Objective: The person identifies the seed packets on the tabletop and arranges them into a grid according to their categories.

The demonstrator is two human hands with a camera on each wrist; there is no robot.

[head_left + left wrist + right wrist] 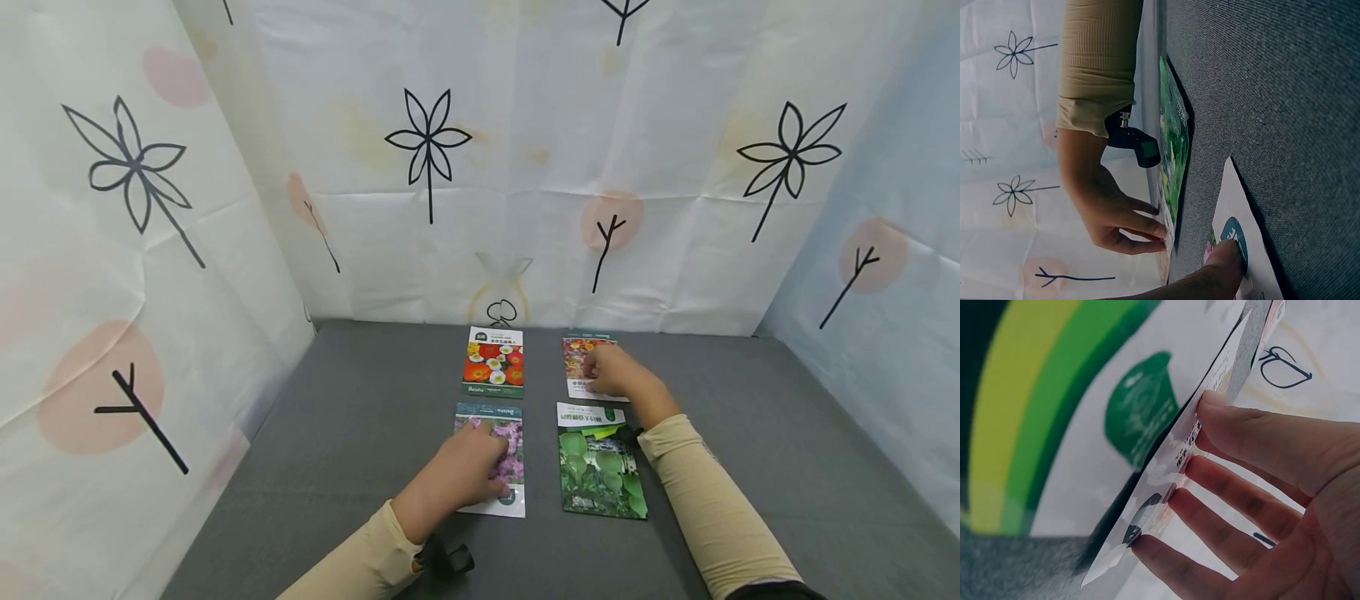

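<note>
Several flat seed packets lie on a grey cloth. My left hand [459, 468] rests over the front-left packet with purple flowers [515, 450]; in the left wrist view its thumb touches the round logo on that packet's white end [1227, 194]. At the back right, the fingertips of my right hand [621, 373] touch a packet with orange flowers [576, 352]. The right wrist view shows those fingers spread, their tips on the packet's white strip [1154, 469]. A green-leaf packet [600, 479] lies in front of the right hand, a red-and-white poppy packet [493, 364] at the back left.
White curtains [510, 167] printed with plants enclose the back and sides of the grey surface [360, 400]. A black wrist device [446, 558] is strapped at the left wrist; another [1138, 147] sits on the right wrist.
</note>
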